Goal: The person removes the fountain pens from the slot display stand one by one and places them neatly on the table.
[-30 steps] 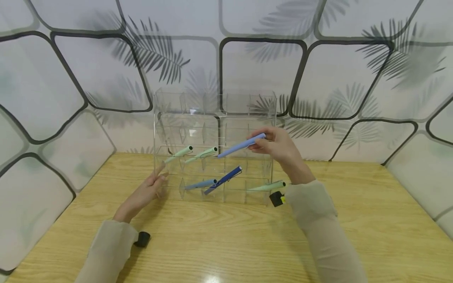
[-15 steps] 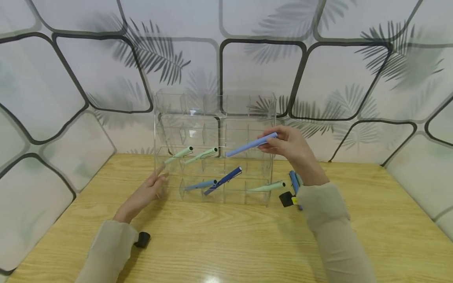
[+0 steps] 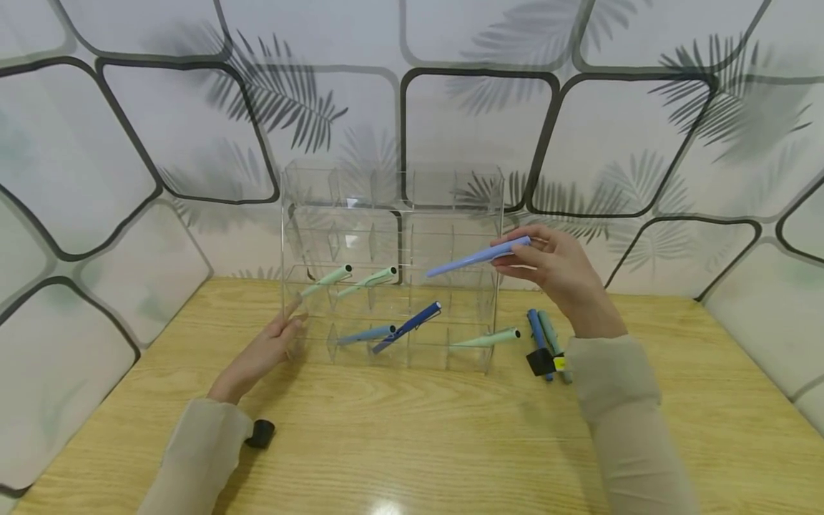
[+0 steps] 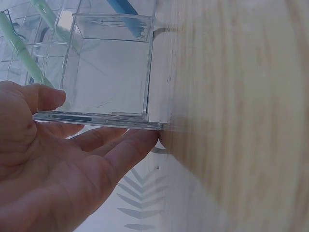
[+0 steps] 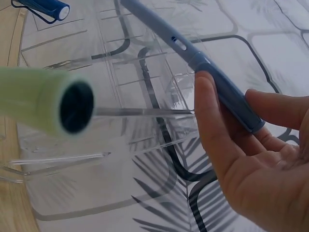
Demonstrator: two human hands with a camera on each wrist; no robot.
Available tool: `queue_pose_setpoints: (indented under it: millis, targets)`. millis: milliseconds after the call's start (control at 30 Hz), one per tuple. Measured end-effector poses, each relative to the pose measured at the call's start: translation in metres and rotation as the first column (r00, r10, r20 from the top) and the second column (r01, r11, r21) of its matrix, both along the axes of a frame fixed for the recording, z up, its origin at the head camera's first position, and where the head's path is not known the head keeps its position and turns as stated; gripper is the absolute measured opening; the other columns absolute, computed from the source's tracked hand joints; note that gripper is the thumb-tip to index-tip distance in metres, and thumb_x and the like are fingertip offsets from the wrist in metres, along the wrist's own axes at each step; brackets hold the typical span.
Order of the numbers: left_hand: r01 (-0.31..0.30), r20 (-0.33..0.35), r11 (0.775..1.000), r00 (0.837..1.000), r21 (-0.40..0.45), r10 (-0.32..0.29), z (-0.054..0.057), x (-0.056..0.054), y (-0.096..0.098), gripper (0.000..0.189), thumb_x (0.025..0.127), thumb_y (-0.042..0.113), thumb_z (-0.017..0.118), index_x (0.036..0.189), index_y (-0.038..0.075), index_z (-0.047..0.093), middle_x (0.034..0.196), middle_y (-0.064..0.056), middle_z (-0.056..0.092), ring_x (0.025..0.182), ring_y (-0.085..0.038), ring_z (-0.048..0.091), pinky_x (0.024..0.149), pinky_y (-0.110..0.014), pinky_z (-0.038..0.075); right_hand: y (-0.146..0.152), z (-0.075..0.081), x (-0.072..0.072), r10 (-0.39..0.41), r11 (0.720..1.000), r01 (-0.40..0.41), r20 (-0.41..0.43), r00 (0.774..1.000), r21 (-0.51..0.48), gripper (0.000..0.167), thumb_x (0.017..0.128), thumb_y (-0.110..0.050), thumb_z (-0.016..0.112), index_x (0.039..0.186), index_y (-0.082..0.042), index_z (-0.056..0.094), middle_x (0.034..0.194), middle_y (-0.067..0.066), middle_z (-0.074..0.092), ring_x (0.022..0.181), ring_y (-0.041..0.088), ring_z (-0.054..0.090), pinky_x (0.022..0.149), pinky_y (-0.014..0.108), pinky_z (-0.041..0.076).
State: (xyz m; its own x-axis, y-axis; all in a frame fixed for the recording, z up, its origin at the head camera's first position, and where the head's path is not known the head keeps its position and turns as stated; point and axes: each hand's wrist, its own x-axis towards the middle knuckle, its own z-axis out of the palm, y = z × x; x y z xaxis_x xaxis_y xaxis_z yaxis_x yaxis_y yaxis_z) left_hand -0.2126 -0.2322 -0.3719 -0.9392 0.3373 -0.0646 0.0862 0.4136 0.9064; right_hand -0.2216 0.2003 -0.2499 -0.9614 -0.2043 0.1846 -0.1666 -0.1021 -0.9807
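A clear acrylic pen rack [image 3: 393, 214] with tiered compartments stands on the table. My left hand [image 3: 260, 354] grips its left side wall, thumb on the inner face and fingers outside, as the left wrist view shows. My right hand [image 3: 556, 275] pinches a light blue pen [image 3: 473, 259] by its cap end, tilted, in front of the rack's right part. Two light green pens [image 3: 328, 280] lean in a middle tier at the left. Lower down lean a medium blue pen [image 3: 365, 335], a dark blue pen [image 3: 407, 327] and another light green pen [image 3: 486, 339].
Right of the rack, a blue pen [image 3: 536, 329] and a grey-green pen [image 3: 552, 335] lie on the wooden table [image 3: 386, 429], partly behind the black wrist camera [image 3: 539, 362]. A patterned backdrop [image 3: 476, 129] rises behind the rack.
My right hand has moved to the right with the light blue pen, away from the rack's middle. The pens on the table have come into view. My left hand stays put.
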Motion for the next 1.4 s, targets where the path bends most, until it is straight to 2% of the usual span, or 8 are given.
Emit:
queue_pose_setpoints:
  millis: [133,300,433,567,733,900,1200,1400]
  targets:
    - [0.006,-0.003,1.0,1.0,0.024,-0.006,0.0,0.0,0.001,0.062,0.114,0.026,0.026,0.162,0.009,-0.009,0.163,-0.032,0.011,0.146,-0.052,0.017,0.106,-0.07,0.028,0.009,-0.001,0.0,0.027,0.997,-0.029,-0.036,0.999,-0.071,0.024,0.102,-0.005,0.061,0.119,0.011,0.056,0.115,0.014,0.073,0.095,0.024,0.072,0.09,0.037,0.054]
    - [0.008,-0.009,1.0,1.0,0.021,-0.008,0.0,0.0,0.0,0.062,0.114,0.026,0.027,0.162,0.009,-0.009,0.163,-0.032,0.011,0.146,-0.053,0.018,0.105,-0.068,0.031,0.021,-0.002,0.0,0.025,0.993,-0.029,-0.042,0.999,-0.11,0.013,0.101,-0.006,0.062,0.111,0.002,0.065,0.111,0.012,0.074,0.094,0.023,0.072,0.089,0.037,0.054]
    - [0.005,-0.015,1.0,1.0,0.0,-0.005,0.001,0.0,0.001,0.063,0.114,0.027,0.028,0.163,0.01,-0.008,0.163,-0.032,0.014,0.144,-0.052,0.024,0.097,-0.054,0.044,0.034,0.0,0.0,0.013,0.995,-0.017,-0.043,0.999,-0.103,0.014,0.101,-0.007,0.062,0.111,0.001,0.068,0.109,0.011,0.074,0.095,0.022,0.072,0.089,0.034,0.055]
    - [-0.001,-0.018,1.0,1.0,-0.008,0.001,0.001,0.0,0.0,0.064,0.114,0.028,0.029,0.163,0.009,-0.008,0.162,-0.032,0.014,0.143,-0.052,0.026,0.089,-0.044,0.045,0.047,0.002,-0.001,0.024,0.989,-0.033,-0.064,0.998,-0.146,0.015,0.101,-0.005,0.061,0.111,0.003,0.069,0.11,0.013,0.072,0.094,0.022,0.073,0.088,0.034,0.055]
    - [-0.003,-0.016,1.0,1.0,0.014,0.004,0.001,0.001,-0.001,0.063,0.114,0.03,0.027,0.163,0.008,-0.008,0.163,-0.033,0.012,0.145,-0.053,0.02,0.103,-0.063,0.037,0.06,0.003,0.0,0.051,0.979,-0.071,-0.106,0.993,-0.193,0.016,0.101,0.002,0.059,0.111,0.008,0.069,0.108,0.015,0.072,0.092,0.024,0.074,0.086,0.035,0.055]
    - [0.005,-0.013,1.0,1.0,0.008,-0.005,-0.001,0.002,-0.001,0.063,0.114,0.029,0.027,0.162,0.009,-0.009,0.162,-0.033,0.011,0.145,-0.054,0.018,0.105,-0.067,0.032,0.071,0.001,0.002,0.094,0.96,-0.122,-0.121,0.988,-0.252,0.018,0.099,0.012,0.054,0.111,0.013,0.067,0.107,0.018,0.071,0.09,0.027,0.074,0.086,0.037,0.055]
    - [0.002,-0.016,1.0,1.0,0.005,-0.002,-0.001,0.001,0.001,0.064,0.114,0.028,0.028,0.162,0.007,-0.008,0.162,-0.033,0.012,0.144,-0.053,0.022,0.098,-0.055,0.042,0.086,0.004,0.006,-0.03,0.956,0.015,-0.048,0.998,-0.292,0.015,0.099,0.008,0.058,0.113,0.005,0.061,0.102,0.018,0.075,0.082,0.025,0.074,0.078,0.035,0.058]
    - [-0.002,-0.025,1.0,1.0,0.0,0.002,-0.001,0.001,0.001,0.064,0.114,0.027,0.028,0.162,0.006,-0.007,0.162,-0.033,0.013,0.144,-0.052,0.024,0.091,-0.045,0.045,0.095,0.003,0.004,-0.04,0.949,0.036,-0.006,0.999,-0.313,0.013,0.099,0.007,0.059,0.112,0.003,0.061,0.101,0.017,0.075,0.082,0.024,0.074,0.077,0.035,0.058]
